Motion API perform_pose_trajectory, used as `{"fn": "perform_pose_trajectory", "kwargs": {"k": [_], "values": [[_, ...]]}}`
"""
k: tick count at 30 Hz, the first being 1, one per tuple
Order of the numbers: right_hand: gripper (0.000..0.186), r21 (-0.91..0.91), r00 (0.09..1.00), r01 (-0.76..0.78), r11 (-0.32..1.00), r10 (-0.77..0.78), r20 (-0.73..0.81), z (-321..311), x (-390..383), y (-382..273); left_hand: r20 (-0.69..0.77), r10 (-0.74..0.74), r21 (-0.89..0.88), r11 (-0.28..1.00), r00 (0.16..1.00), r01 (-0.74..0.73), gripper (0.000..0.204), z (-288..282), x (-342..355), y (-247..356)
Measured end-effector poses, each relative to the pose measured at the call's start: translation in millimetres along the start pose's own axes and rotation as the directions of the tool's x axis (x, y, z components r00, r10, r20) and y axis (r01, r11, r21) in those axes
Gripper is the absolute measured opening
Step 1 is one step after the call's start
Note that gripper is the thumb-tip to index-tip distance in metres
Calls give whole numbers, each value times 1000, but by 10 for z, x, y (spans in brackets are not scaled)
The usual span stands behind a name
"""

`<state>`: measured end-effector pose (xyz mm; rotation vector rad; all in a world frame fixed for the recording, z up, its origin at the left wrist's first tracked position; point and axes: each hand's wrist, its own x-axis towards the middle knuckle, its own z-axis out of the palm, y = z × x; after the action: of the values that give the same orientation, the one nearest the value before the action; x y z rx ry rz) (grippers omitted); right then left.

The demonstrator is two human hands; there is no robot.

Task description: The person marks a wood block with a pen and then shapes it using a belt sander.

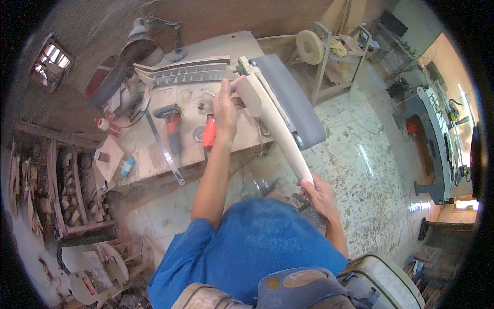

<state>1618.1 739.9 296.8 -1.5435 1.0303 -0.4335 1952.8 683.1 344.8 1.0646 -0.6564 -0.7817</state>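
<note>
Both my hands hold a long, pale, curved piece of wood (pixel 283 143), which slants from the table side down toward me. My left hand (pixel 225 110) is closed round its broader far end, with the fingertips partly hidden behind it. At the narrow near end, my right hand (pixel 320 196) grips the wood with bent fingers. Alongside the piece, on its right, is a belt sander (pixel 293 98) with a wide grey belt. The wood lies close against the sander's left side; whether it touches the belt I cannot tell.
On the dusty table (pixel 149 139) are a red-and-black power tool (pixel 173 126), a metal ruler (pixel 165 149), a red-orange tool (pixel 209 131) and slotted strips (pixel 190 77). A lamp (pixel 139 32) stands behind. Right of the sander are a round wheel (pixel 310 47) and a grey machine (pixel 429 149).
</note>
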Motion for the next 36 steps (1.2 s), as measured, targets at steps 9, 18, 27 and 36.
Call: {"fn": "perform_pose_trajectory", "kwargs": {"k": [9, 18, 27, 36], "values": [[39, 363, 949, -252, 897, 156, 272, 326, 124, -61, -34, -3, -76, 997, 999, 1, 50, -315, -141, -108], [44, 391, 911, -323, 862, 171, 375, 394, 188, -9, 24, 74, -171, 983, 997, -69, 57, -381, -287, -199], [56, 384, 854, -469, 796, 296, 428, 424, 264, -8, 51, 80, -231, 971, 995, -66, 59, -461, -357, -319], [58, 490, 792, -510, 707, 165, 587, 547, 397, 323, 18, 111, 29, 993, 994, -111, 58, -675, -296, -433]]}}
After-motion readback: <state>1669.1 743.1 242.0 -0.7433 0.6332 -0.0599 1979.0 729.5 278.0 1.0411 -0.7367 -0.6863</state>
